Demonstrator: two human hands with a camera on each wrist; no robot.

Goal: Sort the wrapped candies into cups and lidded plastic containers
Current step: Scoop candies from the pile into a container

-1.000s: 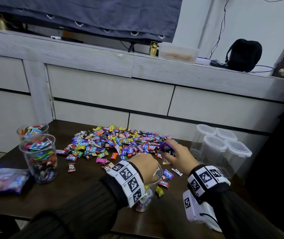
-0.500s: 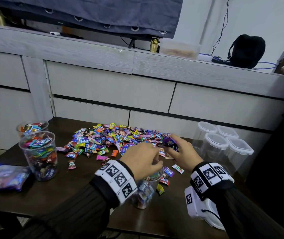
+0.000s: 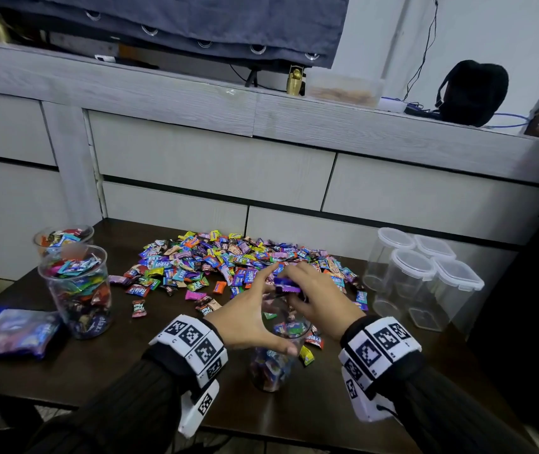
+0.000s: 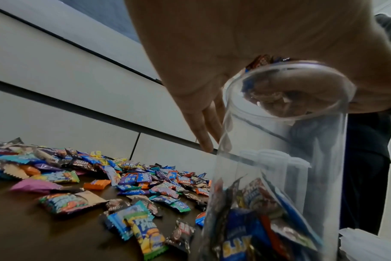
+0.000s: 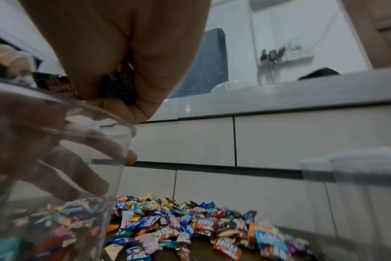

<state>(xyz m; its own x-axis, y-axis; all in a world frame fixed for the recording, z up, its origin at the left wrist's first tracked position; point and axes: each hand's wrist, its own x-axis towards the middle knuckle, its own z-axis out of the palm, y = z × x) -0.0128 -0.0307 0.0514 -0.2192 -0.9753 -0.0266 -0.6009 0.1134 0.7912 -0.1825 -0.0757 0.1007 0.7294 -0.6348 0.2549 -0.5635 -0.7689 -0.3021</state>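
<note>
Far left on the dark table (image 3: 65,365) lies a blue candy bag (image 3: 9,332), with two full clear cups (image 3: 76,290) behind it. The candy pile (image 3: 228,260) sprawls across the middle. In front of it the left hand (image 3: 248,319) is spread, fingers straight, cupped round the half-full clear cup (image 3: 274,358), steadying it. The right hand (image 3: 320,299) hangs over the rim, pinching a fistful of wrapped candies (image 3: 286,285). Four empty lidded containers (image 3: 425,276), lids on, stand at the right.

I'd guess the risk is candies missing the narrow mouth, or the light cup tipping if a hand knocks it. The cup stands near the front edge; bare table lies to its left, while loose candies crowd its right.
</note>
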